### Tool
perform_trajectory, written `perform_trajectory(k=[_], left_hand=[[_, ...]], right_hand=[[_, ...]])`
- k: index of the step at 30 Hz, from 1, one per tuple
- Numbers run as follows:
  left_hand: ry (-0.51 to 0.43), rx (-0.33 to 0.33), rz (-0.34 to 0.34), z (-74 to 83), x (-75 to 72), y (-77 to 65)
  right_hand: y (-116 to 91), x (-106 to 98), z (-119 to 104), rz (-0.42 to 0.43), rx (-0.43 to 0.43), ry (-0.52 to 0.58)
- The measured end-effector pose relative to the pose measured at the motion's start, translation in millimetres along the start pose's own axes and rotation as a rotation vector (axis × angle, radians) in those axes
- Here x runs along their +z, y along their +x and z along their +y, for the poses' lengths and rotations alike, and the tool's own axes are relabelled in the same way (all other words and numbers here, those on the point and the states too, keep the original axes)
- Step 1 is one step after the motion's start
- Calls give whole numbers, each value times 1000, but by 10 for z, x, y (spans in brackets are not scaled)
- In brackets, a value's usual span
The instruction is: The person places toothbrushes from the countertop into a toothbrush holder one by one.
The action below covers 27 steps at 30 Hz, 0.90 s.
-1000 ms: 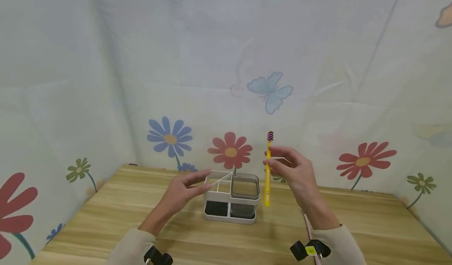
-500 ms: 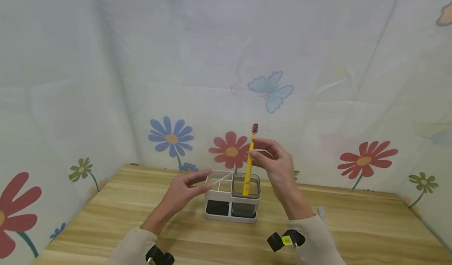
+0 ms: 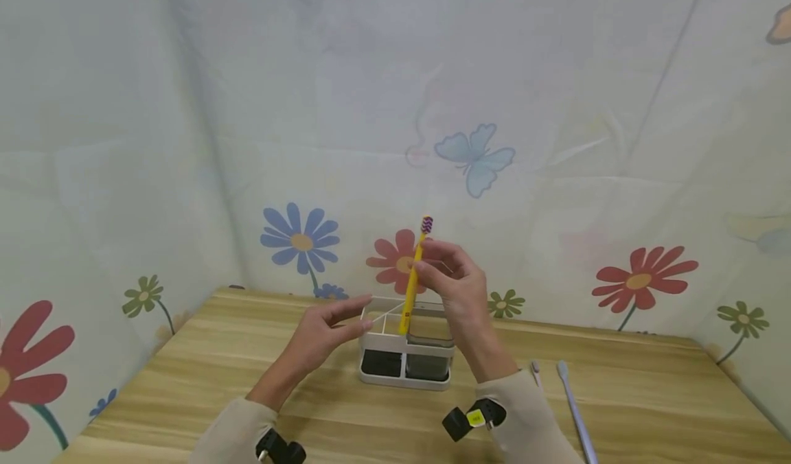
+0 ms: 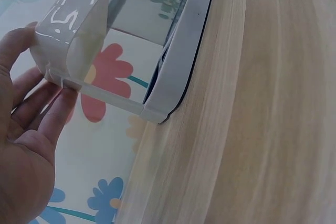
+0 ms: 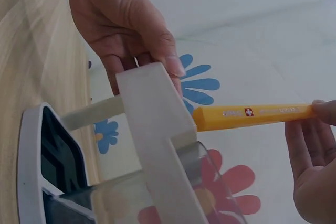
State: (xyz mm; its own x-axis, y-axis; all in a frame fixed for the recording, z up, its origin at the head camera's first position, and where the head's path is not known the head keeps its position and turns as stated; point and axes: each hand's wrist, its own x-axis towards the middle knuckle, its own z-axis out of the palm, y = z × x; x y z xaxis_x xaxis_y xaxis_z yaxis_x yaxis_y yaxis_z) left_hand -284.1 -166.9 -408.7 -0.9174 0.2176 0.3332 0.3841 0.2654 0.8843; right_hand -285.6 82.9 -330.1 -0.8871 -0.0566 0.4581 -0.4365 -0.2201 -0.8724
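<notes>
1. Evidently for steadiness, the left hand (image 3: 324, 330) grips the left rim of the white holder (image 3: 384, 343) on the tabletop (image 3: 216, 354).
2. Right hand (image 3: 459, 289) pinches the yellow toothbrush (image 3: 411, 289) near its bristles, presumably keeping the lower end free at the holder's top.
3. Contact, compartment there: cannot tell.
4. Right side: sleeve (image 3: 528, 416) part-hides a greyish toothbrush (image 3: 535, 370); frame's near edge crops a lilac toothbrush (image 3: 575, 406).

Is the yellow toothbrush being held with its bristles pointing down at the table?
No, the right hand holds the yellow toothbrush with its bristled head at the top and its handle end lowest.
</notes>
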Motion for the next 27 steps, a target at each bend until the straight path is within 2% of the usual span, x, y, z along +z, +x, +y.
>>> perform_trajectory(k=[11,19,27], left_hand=[[-7,-7,-4,6,7,-8],[-2,-8,-4,-7,12,-9],[8,6,-4,-10,0,-2]], right_hand=[[-36,71,120,-50,16,-40],[-46,64,214,-71,87,-83],[-40,82,256,-66,124,-193]])
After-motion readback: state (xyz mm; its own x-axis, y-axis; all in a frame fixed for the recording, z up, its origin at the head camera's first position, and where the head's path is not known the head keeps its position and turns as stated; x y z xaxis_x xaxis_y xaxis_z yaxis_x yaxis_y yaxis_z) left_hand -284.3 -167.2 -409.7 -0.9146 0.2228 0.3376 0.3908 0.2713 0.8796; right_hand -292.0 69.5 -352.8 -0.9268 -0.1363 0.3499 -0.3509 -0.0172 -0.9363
